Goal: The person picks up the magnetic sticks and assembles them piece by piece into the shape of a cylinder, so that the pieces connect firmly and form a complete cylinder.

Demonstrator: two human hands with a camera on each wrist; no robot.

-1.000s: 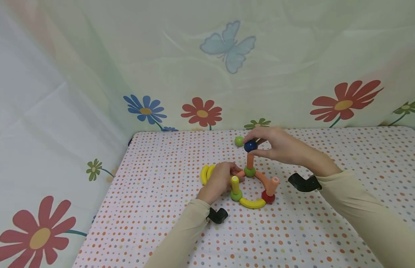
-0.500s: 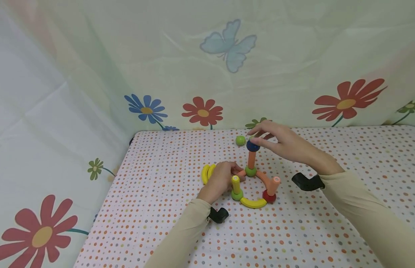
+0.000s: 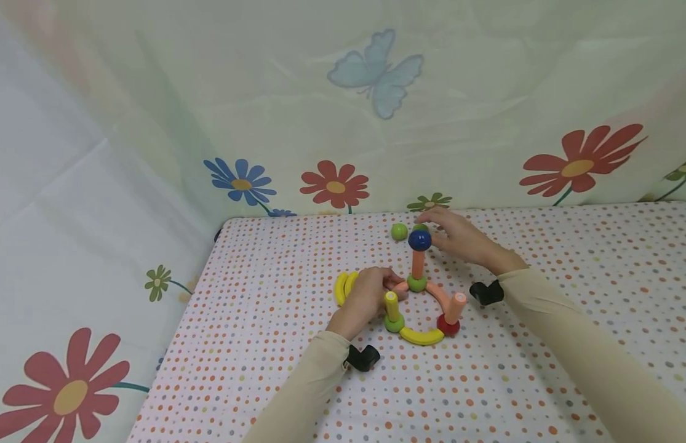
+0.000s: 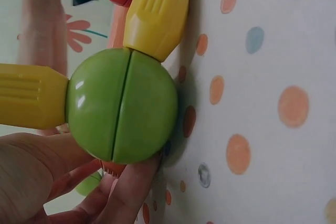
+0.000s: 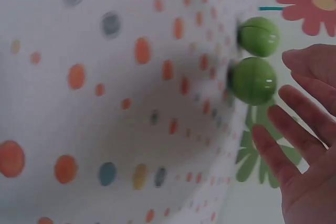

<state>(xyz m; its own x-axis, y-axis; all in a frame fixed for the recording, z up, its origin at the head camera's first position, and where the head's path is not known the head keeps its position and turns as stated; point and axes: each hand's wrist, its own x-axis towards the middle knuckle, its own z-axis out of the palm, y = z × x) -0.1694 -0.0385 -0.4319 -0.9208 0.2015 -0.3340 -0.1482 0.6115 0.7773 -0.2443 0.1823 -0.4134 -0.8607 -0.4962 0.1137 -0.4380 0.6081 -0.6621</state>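
A ring of magnetic balls and curved rods stands on the table, with upright rods on its balls. The blue ball (image 3: pixel 419 240) tops the far orange rod (image 3: pixel 418 264). My left hand (image 3: pixel 367 296) grips the ring's left orange curved rod (image 4: pixel 113 168), fingers partly hidden behind the near-left green ball (image 4: pixel 123 106) in the left wrist view. That ball bears a yellow upright rod (image 3: pixel 392 306). A red ball (image 3: pixel 448 324) sits at the ring's right. My right hand (image 3: pixel 456 237), fingers apart, hovers close by the two loose green balls (image 5: pixel 254 81) behind the ring, holding nothing.
Several yellow curved rods (image 3: pixel 341 288) lie left of the ring, beside my left hand. The table (image 3: pixel 254 344) has a dotted cloth and ends at a flowered curtain (image 3: pixel 459 123) just behind the loose green balls.
My right hand has set the blue ball on the far orange rod, let go of it and moved behind it toward the loose green balls. My left hand keeps its place.
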